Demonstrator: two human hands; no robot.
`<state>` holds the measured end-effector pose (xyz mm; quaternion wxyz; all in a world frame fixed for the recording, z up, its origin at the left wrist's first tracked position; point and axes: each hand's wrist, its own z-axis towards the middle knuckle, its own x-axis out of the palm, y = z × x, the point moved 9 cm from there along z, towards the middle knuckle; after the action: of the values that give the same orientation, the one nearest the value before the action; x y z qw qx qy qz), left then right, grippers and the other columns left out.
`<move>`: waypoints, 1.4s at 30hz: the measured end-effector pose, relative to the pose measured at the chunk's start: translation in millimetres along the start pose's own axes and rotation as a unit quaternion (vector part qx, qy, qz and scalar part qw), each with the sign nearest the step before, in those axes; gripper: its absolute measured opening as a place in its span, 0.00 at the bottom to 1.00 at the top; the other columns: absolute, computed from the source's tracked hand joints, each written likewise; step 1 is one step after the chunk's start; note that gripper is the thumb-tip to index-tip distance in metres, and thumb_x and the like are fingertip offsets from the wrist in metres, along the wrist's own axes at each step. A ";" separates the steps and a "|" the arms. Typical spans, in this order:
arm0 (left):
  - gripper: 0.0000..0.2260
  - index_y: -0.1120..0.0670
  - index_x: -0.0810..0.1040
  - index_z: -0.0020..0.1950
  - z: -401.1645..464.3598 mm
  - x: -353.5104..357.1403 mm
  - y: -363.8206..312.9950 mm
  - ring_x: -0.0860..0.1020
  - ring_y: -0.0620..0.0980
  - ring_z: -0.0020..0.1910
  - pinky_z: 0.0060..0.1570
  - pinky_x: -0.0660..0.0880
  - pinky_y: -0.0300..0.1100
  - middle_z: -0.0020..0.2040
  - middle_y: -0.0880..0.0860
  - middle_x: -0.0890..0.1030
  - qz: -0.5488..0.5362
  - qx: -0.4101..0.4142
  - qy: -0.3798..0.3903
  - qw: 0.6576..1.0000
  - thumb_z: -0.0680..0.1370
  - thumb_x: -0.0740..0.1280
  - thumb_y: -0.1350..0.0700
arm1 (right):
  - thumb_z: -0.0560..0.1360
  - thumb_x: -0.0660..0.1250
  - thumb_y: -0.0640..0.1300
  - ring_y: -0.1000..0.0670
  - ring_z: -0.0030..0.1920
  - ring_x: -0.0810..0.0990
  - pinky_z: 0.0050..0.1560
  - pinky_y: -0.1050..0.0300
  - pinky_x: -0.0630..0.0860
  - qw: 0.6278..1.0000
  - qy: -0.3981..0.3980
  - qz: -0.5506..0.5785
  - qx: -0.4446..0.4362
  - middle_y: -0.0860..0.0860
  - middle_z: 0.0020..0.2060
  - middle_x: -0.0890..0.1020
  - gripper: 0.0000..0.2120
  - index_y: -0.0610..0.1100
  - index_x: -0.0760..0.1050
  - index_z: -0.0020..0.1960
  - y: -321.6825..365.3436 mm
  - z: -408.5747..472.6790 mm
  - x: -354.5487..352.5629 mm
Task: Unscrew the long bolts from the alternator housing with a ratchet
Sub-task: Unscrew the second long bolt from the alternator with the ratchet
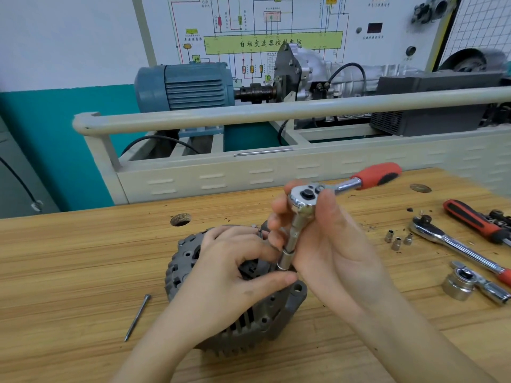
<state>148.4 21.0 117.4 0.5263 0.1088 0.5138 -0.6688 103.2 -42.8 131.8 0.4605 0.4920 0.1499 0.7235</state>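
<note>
Already one long bolt (pixel 137 317) lies loose on the wooden workbench (pixel 69 258), just left of the alternator housing (pixel 237 335), so by my reading the job is partway through, with another bolt now under the tool. The grey housing sits near the middle of the bench, its finned side toward the camera. The left hand (pixel 235 272) rests on top of it, fingers curled over the casting, thumb and forefinger reaching to the base of the socket (pixel 284 262) as if steadying it on a bolt head; the bolt head itself is hidden, so whether the socket is fully seated is not certain. The right hand (pixel 326 236) grips the ratchet (pixel 304 197) at its head and the extension below it, fingers wrapped round the steel, while the red handle (pixel 377 175) sticks out free toward the upper right.

Holding the head and not the handle suggests seating or spinning by finger. The next move likely calls for the socket square on the bolt, the left hand pinning the housing, and the right hand shifting to the red handle for a loosening swing.

Further right lie three small sockets (pixel 397 240), a second ratchet (pixel 453 244), a large socket on an adapter (pixel 460 283) and a red-and-black handled tool (pixel 472 219).
</note>
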 end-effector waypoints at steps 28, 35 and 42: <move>0.17 0.48 0.81 0.44 -0.2 -0.3 -6.1 0.69 0.34 0.57 0.64 0.60 0.49 0.51 0.37 0.77 -0.038 0.009 0.020 0.999 0.66 0.63 0.38 | 0.66 0.72 0.56 0.53 0.40 0.79 0.40 0.61 0.75 1.000 0.018 -0.022 0.007 0.50 0.41 0.83 0.16 0.46 0.81 0.46 -1.7 -0.3 6.5; 0.17 0.48 0.79 0.38 -0.1 -0.9 -2.7 0.70 0.34 0.54 0.64 0.54 0.39 0.49 0.38 0.77 -0.031 -0.007 0.003 0.999 0.63 0.64 0.36 | 0.60 0.76 0.57 0.54 0.39 0.79 0.39 0.62 0.75 0.999 0.005 -0.043 0.002 0.51 0.41 0.82 0.17 0.48 0.81 0.42 -2.1 -1.7 4.8; 0.20 0.48 0.80 0.44 -0.5 0.8 -1.6 0.68 0.33 0.56 0.63 0.54 0.36 0.51 0.38 0.76 -0.025 -0.009 0.016 1.000 0.64 0.62 0.35 | 0.62 0.75 0.56 0.53 0.39 0.79 0.38 0.61 0.75 0.999 0.013 -0.036 -0.008 0.50 0.41 0.82 0.15 0.48 0.80 0.43 1.4 -2.1 7.1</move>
<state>146.6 20.8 117.5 0.5022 0.1022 0.5304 -0.6752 100.1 -37.3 135.8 0.4879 0.4731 0.1677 0.7141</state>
